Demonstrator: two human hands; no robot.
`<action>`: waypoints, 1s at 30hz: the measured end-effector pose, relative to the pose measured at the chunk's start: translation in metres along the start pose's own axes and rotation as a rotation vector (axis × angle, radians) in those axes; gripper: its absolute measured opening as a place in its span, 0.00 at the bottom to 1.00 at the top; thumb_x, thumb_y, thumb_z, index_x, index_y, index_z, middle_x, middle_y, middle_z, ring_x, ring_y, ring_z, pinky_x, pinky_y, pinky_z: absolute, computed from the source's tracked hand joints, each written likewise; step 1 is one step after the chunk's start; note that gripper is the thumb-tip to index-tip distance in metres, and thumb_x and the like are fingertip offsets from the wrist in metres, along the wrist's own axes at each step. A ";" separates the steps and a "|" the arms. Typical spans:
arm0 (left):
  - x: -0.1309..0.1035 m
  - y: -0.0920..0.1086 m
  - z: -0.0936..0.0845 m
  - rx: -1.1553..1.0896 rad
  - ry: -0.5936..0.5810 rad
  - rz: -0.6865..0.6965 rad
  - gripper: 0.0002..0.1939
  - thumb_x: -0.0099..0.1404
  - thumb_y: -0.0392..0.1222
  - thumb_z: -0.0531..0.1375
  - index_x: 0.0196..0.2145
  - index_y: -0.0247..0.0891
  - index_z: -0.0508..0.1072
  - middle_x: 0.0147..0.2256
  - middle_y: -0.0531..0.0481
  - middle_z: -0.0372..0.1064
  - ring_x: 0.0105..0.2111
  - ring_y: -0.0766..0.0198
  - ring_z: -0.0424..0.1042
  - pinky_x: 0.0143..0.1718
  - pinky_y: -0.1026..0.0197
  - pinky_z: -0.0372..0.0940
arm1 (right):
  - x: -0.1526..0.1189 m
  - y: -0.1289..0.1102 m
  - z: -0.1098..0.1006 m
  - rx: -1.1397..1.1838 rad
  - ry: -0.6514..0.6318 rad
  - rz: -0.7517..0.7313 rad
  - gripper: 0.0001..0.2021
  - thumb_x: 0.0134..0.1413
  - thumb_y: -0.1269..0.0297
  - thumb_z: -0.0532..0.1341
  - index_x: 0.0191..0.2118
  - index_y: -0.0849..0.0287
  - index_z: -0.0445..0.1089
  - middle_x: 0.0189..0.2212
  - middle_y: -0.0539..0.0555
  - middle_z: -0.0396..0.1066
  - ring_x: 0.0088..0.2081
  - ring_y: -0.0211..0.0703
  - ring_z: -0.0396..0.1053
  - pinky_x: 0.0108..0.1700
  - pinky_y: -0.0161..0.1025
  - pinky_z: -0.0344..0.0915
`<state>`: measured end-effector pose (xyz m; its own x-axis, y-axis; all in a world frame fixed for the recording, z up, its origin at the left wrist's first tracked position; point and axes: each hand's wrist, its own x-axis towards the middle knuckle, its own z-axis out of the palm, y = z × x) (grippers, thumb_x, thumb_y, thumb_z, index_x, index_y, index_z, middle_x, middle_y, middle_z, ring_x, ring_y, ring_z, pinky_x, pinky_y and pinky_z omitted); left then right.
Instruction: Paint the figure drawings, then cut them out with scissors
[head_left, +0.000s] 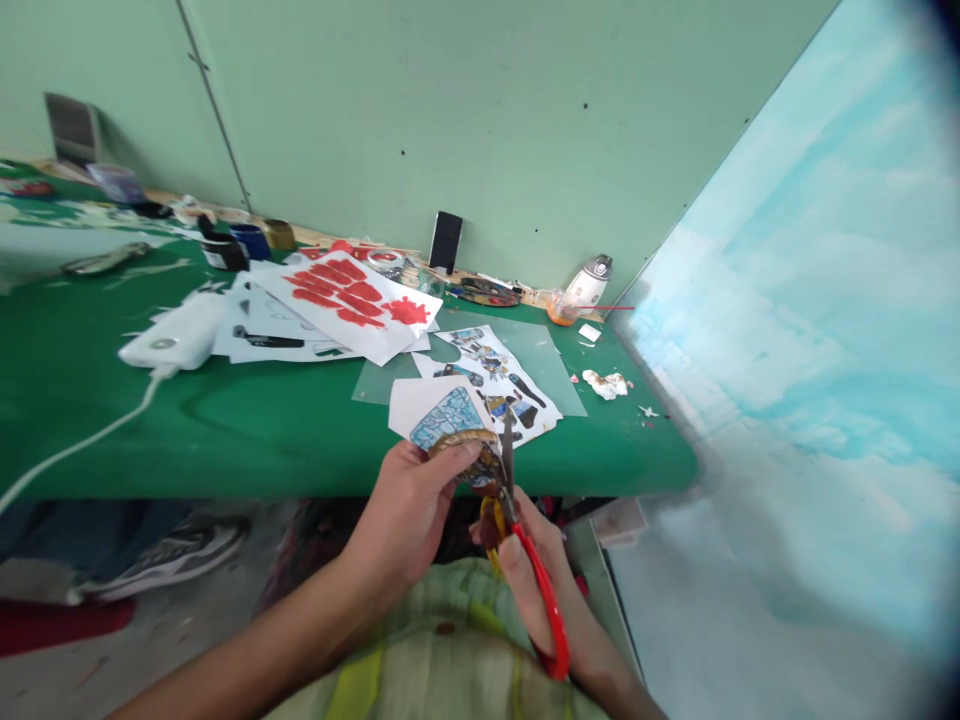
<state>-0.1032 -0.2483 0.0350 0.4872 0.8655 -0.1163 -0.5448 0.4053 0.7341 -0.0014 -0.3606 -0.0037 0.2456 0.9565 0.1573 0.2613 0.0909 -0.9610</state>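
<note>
My left hand (414,500) pinches a piece of paper (442,412) with a printed picture in pale blue and brown, held above the front edge of the green table. My right hand (536,560) is closed round red-handled scissors (551,625). Their blades point up and away from me, right beside the paper's right edge. Whether the blades are biting into the paper, I cannot tell. Behind my hands lies a white sheet with several printed cut-out shapes (525,385), resting on a clear plastic sheet (566,375).
Left of the printed sheet are papers with red painted patches (337,290) and a white device (174,330) with a cable. Paint jars (251,240), a leaning phone (446,242) and a white bottle (589,283) line the wall. Paper scraps (607,384) lie at the right.
</note>
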 end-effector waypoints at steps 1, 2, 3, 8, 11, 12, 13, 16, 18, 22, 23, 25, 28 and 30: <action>0.000 0.000 0.000 0.000 -0.001 -0.001 0.05 0.55 0.35 0.70 0.33 0.37 0.83 0.35 0.48 0.81 0.35 0.60 0.77 0.41 0.61 0.70 | 0.000 0.000 0.000 0.000 -0.002 0.003 0.23 0.65 0.38 0.53 0.39 0.57 0.66 0.31 0.51 0.65 0.31 0.41 0.61 0.32 0.37 0.61; 0.000 0.000 -0.001 -0.001 -0.004 -0.002 0.05 0.56 0.34 0.69 0.33 0.37 0.83 0.35 0.49 0.81 0.36 0.60 0.77 0.41 0.62 0.70 | 0.001 0.000 0.001 -0.003 -0.002 0.003 0.23 0.65 0.39 0.53 0.39 0.57 0.65 0.31 0.51 0.65 0.31 0.41 0.60 0.32 0.37 0.60; 0.001 0.000 -0.001 -0.003 -0.005 -0.002 0.04 0.56 0.34 0.69 0.32 0.37 0.83 0.35 0.49 0.81 0.36 0.61 0.77 0.41 0.62 0.70 | 0.001 0.000 0.001 -0.006 -0.003 0.001 0.23 0.65 0.39 0.53 0.39 0.57 0.65 0.31 0.51 0.64 0.31 0.41 0.59 0.32 0.37 0.60; 0.001 0.000 -0.001 -0.014 -0.011 -0.001 0.03 0.56 0.34 0.69 0.30 0.37 0.83 0.33 0.50 0.80 0.34 0.63 0.76 0.39 0.64 0.70 | 0.003 -0.002 0.001 -0.011 -0.012 -0.025 0.23 0.66 0.40 0.52 0.41 0.58 0.67 0.31 0.51 0.64 0.31 0.41 0.58 0.33 0.37 0.59; 0.000 0.001 -0.001 -0.021 -0.015 -0.004 0.03 0.56 0.34 0.69 0.31 0.37 0.83 0.33 0.50 0.80 0.33 0.63 0.76 0.39 0.64 0.70 | 0.004 -0.003 0.001 -0.013 -0.013 -0.029 0.23 0.67 0.41 0.52 0.41 0.58 0.67 0.31 0.51 0.64 0.32 0.41 0.59 0.33 0.37 0.59; 0.000 0.001 -0.001 -0.022 -0.014 -0.005 0.03 0.56 0.34 0.69 0.31 0.37 0.83 0.34 0.49 0.81 0.34 0.63 0.76 0.39 0.63 0.70 | 0.004 -0.004 0.001 -0.009 -0.013 -0.029 0.22 0.67 0.41 0.52 0.42 0.58 0.67 0.31 0.51 0.64 0.32 0.41 0.59 0.34 0.37 0.59; 0.000 0.001 -0.001 -0.023 -0.010 -0.006 0.04 0.56 0.34 0.69 0.32 0.37 0.83 0.34 0.49 0.81 0.34 0.62 0.76 0.39 0.63 0.70 | 0.004 -0.004 0.001 -0.005 -0.015 -0.028 0.22 0.67 0.42 0.52 0.42 0.58 0.68 0.32 0.51 0.65 0.32 0.41 0.59 0.34 0.37 0.60; 0.000 0.001 -0.002 -0.020 -0.001 -0.003 0.04 0.55 0.34 0.69 0.31 0.36 0.82 0.34 0.48 0.81 0.34 0.62 0.76 0.38 0.62 0.70 | 0.004 -0.006 0.001 0.006 -0.023 -0.026 0.22 0.67 0.43 0.53 0.45 0.58 0.69 0.32 0.50 0.64 0.32 0.40 0.58 0.34 0.37 0.59; 0.000 0.001 -0.002 -0.016 0.003 -0.003 0.03 0.55 0.34 0.69 0.31 0.36 0.82 0.33 0.48 0.81 0.33 0.62 0.76 0.38 0.63 0.70 | 0.004 -0.007 0.001 0.002 -0.025 -0.027 0.21 0.68 0.44 0.53 0.47 0.58 0.69 0.32 0.50 0.65 0.32 0.40 0.58 0.34 0.37 0.60; 0.001 0.001 -0.003 -0.009 0.008 -0.002 0.03 0.55 0.34 0.70 0.30 0.37 0.82 0.33 0.48 0.81 0.33 0.61 0.76 0.38 0.62 0.70 | 0.004 -0.007 0.001 -0.009 -0.024 -0.024 0.21 0.68 0.44 0.52 0.48 0.58 0.69 0.32 0.50 0.65 0.32 0.41 0.59 0.34 0.37 0.60; 0.001 0.001 -0.004 -0.013 0.007 0.000 0.04 0.55 0.34 0.70 0.31 0.37 0.82 0.34 0.49 0.81 0.33 0.61 0.76 0.39 0.62 0.70 | 0.003 -0.006 0.002 -0.009 -0.026 -0.020 0.21 0.68 0.44 0.52 0.47 0.58 0.69 0.32 0.50 0.64 0.32 0.41 0.58 0.34 0.37 0.60; 0.001 0.001 -0.004 -0.022 -0.002 0.001 0.03 0.55 0.34 0.70 0.31 0.37 0.82 0.34 0.49 0.81 0.34 0.62 0.76 0.39 0.62 0.70 | 0.003 -0.005 0.002 -0.007 -0.023 -0.009 0.21 0.67 0.44 0.53 0.45 0.58 0.68 0.30 0.49 0.62 0.31 0.40 0.57 0.33 0.36 0.59; 0.001 0.000 -0.005 -0.028 -0.021 -0.001 0.03 0.57 0.33 0.69 0.32 0.37 0.83 0.35 0.50 0.81 0.35 0.63 0.76 0.40 0.63 0.70 | 0.001 -0.003 0.003 -0.006 -0.014 0.009 0.20 0.67 0.44 0.54 0.43 0.58 0.68 0.30 0.49 0.62 0.31 0.40 0.57 0.32 0.36 0.58; 0.000 0.000 -0.006 -0.030 -0.022 -0.001 0.04 0.57 0.33 0.69 0.32 0.37 0.83 0.35 0.50 0.81 0.35 0.63 0.76 0.40 0.63 0.70 | 0.001 -0.004 0.003 0.001 -0.015 0.013 0.20 0.67 0.44 0.54 0.44 0.58 0.68 0.31 0.50 0.63 0.31 0.40 0.58 0.33 0.36 0.59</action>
<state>-0.1069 -0.2463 0.0312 0.5024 0.8587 -0.1015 -0.5646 0.4147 0.7136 -0.0049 -0.3594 -0.0008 0.2346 0.9617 0.1415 0.2578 0.0788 -0.9630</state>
